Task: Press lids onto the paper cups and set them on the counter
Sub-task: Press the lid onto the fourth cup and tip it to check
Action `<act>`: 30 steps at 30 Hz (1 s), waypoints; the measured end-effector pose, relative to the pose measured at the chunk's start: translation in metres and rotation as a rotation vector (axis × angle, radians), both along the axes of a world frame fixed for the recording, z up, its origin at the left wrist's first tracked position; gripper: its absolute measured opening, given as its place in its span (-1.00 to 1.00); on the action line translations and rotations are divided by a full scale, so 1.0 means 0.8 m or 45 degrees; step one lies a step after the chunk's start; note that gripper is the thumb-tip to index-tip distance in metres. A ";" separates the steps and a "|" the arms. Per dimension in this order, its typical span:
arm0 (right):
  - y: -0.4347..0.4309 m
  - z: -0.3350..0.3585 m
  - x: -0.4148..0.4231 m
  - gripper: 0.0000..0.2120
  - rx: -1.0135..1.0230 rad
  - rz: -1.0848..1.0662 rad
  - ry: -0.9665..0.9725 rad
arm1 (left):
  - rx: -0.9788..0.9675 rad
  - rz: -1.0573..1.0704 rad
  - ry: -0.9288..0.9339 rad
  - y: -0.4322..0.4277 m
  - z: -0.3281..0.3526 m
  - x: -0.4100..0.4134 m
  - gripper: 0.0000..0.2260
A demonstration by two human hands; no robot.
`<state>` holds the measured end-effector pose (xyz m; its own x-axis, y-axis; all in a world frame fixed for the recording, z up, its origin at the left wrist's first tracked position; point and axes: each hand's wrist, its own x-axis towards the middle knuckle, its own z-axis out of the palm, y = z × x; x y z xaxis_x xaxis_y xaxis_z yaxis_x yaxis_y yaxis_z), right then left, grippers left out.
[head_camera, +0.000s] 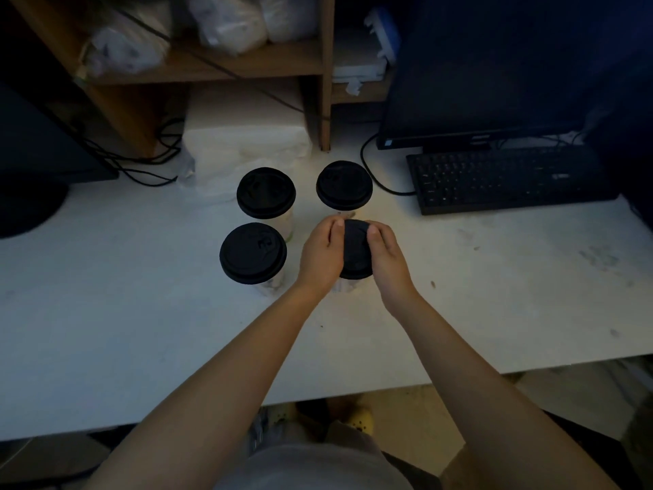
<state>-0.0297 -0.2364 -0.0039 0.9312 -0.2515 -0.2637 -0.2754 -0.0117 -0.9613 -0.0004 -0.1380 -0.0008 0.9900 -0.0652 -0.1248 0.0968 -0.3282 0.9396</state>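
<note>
Four paper cups stand on the white counter (123, 330), each under a black lid. Lidded cups sit at the back left (265, 192), back right (344, 185) and front left (253, 252). On the front right cup a black lid (355, 251) lies between my hands, and a bit of the white cup wall (344, 286) shows below it. My left hand (323, 254) clasps the lid's left side with the thumb on top. My right hand (385, 252) clasps its right side, thumb on top as well.
A black keyboard (509, 178) and a monitor (494, 76) stand at the back right, with a cable (371, 175) running near the back right cup. A white paper stack (243, 143) sits behind the cups under a wooden shelf (212, 65). A dark object (28, 206) is at far left.
</note>
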 end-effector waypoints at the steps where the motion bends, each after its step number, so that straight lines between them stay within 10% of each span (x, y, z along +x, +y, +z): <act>1: 0.000 0.001 -0.006 -0.73 -0.007 -0.030 0.010 | 0.036 -0.066 0.039 0.001 0.003 0.005 -0.72; 10: 0.011 0.006 -0.059 -0.93 -0.042 -0.125 0.026 | 0.527 -0.217 0.152 0.013 0.024 0.027 -0.48; 30: 0.016 -0.009 -0.014 -0.76 -0.272 -0.020 -0.204 | 0.392 0.112 -0.118 -0.004 -0.012 -0.025 -0.69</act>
